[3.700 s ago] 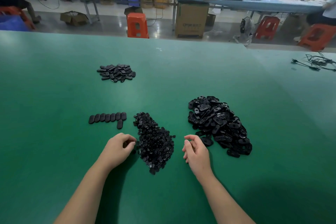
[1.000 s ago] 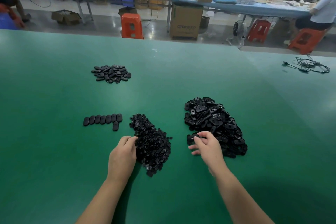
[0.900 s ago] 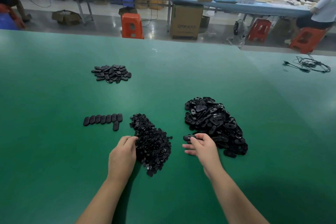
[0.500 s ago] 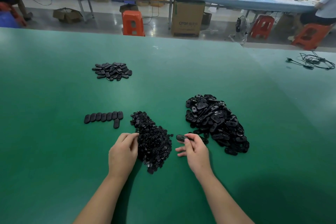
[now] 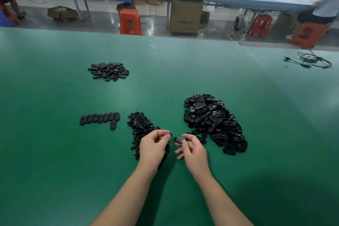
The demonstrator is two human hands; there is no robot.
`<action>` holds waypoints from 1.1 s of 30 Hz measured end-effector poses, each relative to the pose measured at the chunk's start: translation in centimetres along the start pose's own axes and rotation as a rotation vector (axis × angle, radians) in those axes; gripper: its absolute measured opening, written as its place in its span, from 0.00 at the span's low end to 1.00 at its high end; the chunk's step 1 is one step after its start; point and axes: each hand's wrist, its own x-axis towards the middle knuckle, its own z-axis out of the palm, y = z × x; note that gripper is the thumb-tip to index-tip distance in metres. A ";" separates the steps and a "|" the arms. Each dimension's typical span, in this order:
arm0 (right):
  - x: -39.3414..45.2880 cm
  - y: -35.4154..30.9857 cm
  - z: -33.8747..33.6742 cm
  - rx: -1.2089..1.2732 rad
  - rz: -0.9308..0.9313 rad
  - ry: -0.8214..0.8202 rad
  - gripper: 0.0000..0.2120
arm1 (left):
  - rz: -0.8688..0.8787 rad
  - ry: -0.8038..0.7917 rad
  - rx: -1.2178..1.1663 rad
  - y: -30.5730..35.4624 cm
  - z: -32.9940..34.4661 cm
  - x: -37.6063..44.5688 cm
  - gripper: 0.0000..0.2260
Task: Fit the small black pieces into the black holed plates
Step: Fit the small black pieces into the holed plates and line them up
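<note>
Lifted from the plate heap since a second ago, 1 black oval holed plastic plate (image 5: 179, 140), pinched by the right hand (image 5: 192, 149), meets the left hand (image 5: 154, 146), whose curled fingertips seemingly pinch a small black piece, above the green worktop's (image 5: 55, 152) near edge, ready for fitting.

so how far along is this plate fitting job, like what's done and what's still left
Early days. Done: seemingly the row of plates laid out at left and the small far heap. In hand: the right hand pinches one holed plate, and the left hand seems to pinch a small piece. Left: the big pile of plates and the pile of small pieces.
</note>
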 end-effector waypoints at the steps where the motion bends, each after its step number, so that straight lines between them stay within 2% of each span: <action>1: 0.0 0.0 0.0 -0.005 0.001 -0.003 0.08 | -0.019 -0.006 -0.007 0.1 0.1 0.0 0.05; 7: 0.0 -0.2 -0.1 -0.027 0.008 -0.019 0.11 | -0.068 -0.035 0.032 0.2 0.9 0.3 0.05; 14: -0.1 -0.3 -0.2 -0.060 -0.031 -0.022 0.12 | 0.079 -0.051 0.443 0.1 2.4 0.7 0.05; 18: 0.0 -0.1 -0.3 -0.087 -0.044 -0.022 0.13 | 0.139 -0.069 0.596 0.3 2.8 0.7 0.05; 29: 0.1 0.3 -0.5 -0.045 -0.035 -0.028 0.13 | 0.158 -0.063 0.649 0.5 3.0 1.1 0.06; 33: 0.3 0.5 -0.6 0.010 -0.021 -0.023 0.13 | 0.081 -0.081 0.572 0.8 2.5 1.8 0.08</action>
